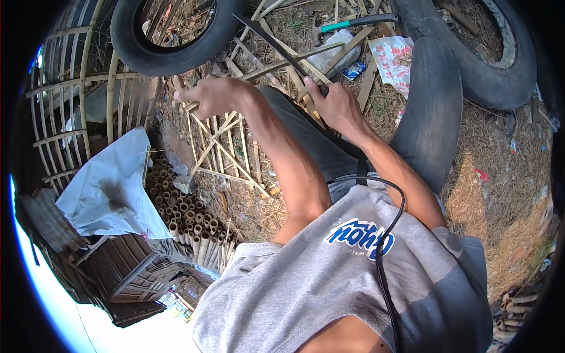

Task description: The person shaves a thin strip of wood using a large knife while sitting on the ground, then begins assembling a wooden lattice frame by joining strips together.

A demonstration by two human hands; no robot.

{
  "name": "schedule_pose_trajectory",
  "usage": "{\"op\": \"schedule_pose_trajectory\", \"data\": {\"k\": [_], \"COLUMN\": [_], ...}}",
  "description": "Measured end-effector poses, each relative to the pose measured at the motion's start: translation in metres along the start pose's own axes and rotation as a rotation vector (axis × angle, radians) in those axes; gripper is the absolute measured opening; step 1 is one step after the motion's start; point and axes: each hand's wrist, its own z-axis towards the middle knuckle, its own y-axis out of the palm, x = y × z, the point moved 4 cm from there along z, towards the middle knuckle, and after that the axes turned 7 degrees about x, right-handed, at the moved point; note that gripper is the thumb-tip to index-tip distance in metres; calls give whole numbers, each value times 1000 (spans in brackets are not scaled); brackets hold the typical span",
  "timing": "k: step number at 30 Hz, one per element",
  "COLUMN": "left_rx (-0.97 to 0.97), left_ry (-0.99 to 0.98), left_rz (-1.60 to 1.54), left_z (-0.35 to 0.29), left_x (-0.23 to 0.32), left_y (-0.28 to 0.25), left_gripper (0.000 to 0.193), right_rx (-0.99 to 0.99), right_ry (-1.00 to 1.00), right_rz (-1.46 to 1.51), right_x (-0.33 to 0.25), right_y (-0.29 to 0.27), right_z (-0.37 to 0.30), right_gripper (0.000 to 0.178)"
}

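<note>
My right hand (338,107) is closed round the handle of a long knife (275,44), whose dark, narrow blade slants up and to the left. A bamboo strip (282,66) crosses behind the blade. My left hand (219,97) is closed on this strip, its pale end showing below the fingers. Over and between my dark-trousered legs lie more bamboo strips. Beyond the knife, a hammer (356,22) with a green and black handle lies on the ground. Below my left hand, a lattice of thin bamboo strips (226,141) rests on the soil.
One tyre (126,44) lies at the far left, another tyre (521,79) at the far right. Cut bamboo tubes (182,206) are stacked at left beside a white sheet (118,182) and a bamboo fence (88,100). Plastic wrappers (393,59) and dry straw litter the ground.
</note>
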Motion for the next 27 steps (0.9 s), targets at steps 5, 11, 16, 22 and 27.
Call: {"op": "schedule_pose_trajectory", "data": {"k": [5, 11, 16, 22, 27], "left_rx": [41, 103, -38, 34, -157], "left_ry": [164, 106, 143, 185, 209], "left_rz": [-14, 33, -112, -19, -134], "left_z": [11, -13, 0, -26, -17], "left_x": [1, 15, 15, 21, 24], "left_y": [8, 19, 17, 39, 36], "left_gripper": [62, 58, 51, 54, 60], "right_rx": [-193, -351, -157, -237, -112], "right_ry": [104, 299, 170, 347, 454], "right_rz": [248, 158, 255, -58, -37], "right_x": [-87, -24, -76, 4, 42], "right_y": [-62, -27, -68, -31, -67], "right_z": [9, -1, 7, -2, 16], "right_gripper": [75, 68, 69, 71, 79]}}
